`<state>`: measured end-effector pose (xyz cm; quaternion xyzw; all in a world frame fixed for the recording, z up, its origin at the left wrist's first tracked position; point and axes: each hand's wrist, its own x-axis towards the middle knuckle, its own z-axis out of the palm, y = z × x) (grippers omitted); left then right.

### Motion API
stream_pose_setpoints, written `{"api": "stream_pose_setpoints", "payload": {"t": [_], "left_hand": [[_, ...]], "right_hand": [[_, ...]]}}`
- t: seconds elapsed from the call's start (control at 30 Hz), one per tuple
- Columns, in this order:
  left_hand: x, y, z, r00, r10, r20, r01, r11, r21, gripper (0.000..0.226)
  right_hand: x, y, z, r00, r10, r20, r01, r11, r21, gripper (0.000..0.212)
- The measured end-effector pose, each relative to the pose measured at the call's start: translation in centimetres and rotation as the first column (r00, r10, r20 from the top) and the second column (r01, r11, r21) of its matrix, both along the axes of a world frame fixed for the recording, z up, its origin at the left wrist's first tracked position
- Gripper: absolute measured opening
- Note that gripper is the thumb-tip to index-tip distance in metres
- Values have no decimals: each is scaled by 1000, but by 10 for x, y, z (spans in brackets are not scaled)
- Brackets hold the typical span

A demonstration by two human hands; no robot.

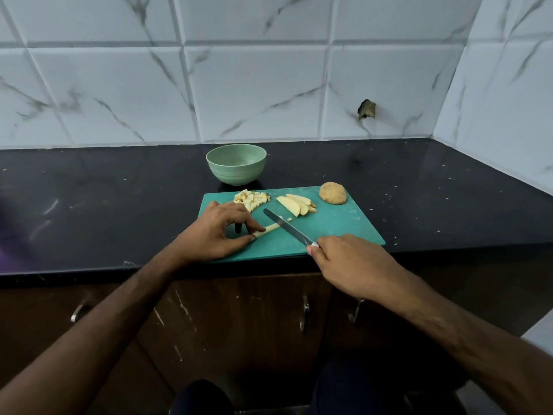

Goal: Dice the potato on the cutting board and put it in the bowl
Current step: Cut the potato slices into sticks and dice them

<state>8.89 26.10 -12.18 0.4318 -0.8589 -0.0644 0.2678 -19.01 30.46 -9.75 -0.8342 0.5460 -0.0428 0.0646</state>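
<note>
The job looks roughly half done. A pile of diced potato [252,199] sits at the upper left of the cutting board [329,229], several slices [296,204] wait at upper centre, and an uncut potato half [332,193] lies at the upper right. The bowl [236,164] above the board looks empty (nothing transferred yet, I judge). Mid-frame, the left hand [215,232] pinches a potato strip [267,228] between thumb and forefinger, while the right hand [350,262] grips the knife [285,226], its blade angled across the strip's end.
</note>
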Motion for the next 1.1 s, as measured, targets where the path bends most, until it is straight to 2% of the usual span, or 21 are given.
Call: {"api": "stream_pose_setpoints", "payload": {"t": [1.1], "left_hand": [[1,0,-1,1000,-16,-21,16,1000,-1,23]], "right_hand": [[15,2,-4,999,8,34,-9,1000,19,37]]}}
